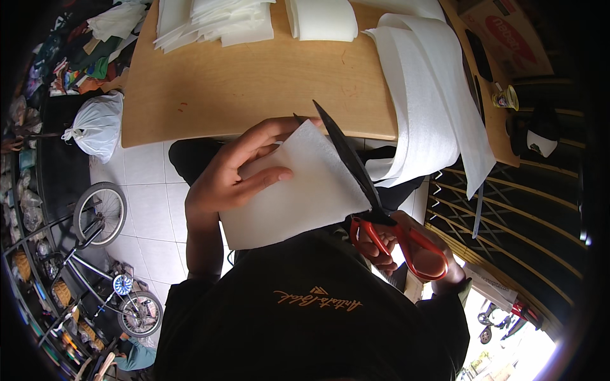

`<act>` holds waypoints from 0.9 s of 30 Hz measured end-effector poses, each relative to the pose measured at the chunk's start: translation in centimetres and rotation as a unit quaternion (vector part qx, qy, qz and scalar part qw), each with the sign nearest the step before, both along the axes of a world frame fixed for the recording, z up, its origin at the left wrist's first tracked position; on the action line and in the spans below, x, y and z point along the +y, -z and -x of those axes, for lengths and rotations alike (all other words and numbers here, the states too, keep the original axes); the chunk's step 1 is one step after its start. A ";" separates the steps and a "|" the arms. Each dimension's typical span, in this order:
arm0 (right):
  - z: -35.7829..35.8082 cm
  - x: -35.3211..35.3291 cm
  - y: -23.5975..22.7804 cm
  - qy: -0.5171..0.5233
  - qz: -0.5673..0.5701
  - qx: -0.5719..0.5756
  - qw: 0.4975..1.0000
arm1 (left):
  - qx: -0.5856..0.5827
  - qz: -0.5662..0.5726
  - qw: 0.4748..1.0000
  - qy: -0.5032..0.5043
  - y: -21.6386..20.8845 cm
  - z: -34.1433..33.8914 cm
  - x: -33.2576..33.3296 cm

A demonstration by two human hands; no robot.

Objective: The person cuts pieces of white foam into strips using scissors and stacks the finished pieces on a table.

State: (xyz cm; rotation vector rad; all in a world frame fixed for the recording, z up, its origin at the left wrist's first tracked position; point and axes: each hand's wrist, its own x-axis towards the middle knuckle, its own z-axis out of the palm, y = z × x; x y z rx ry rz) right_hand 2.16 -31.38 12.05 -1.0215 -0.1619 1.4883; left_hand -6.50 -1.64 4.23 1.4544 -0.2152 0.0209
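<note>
My left hand (232,168) grips a white rectangular sheet of soft, fabric-like material (298,197), thumb on top and the other fingers behind it. In my right hand (426,244) are large scissors (356,168) with red handles and dark blades. The blades are parted and lie along the sheet's right edge, one in front and the other mostly hidden behind it, its tip showing past the far corner. Sheet and scissors are held above my lap, just short of the table's near edge.
On the wooden table (254,82) lie a stack of white sheets (216,19), a folded white piece (323,19) and a long white strip (419,82) hanging over the right edge. A tied white bag (95,124) and a bicycle (95,254) are at left. A cardboard box (505,35) stands far right.
</note>
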 end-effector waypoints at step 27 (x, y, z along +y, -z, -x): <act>1.2 2.5 8.0 0.226 0.097 -0.370 0.896 | 0.081 0.291 0.887 -0.350 1.8 -0.8 -1.1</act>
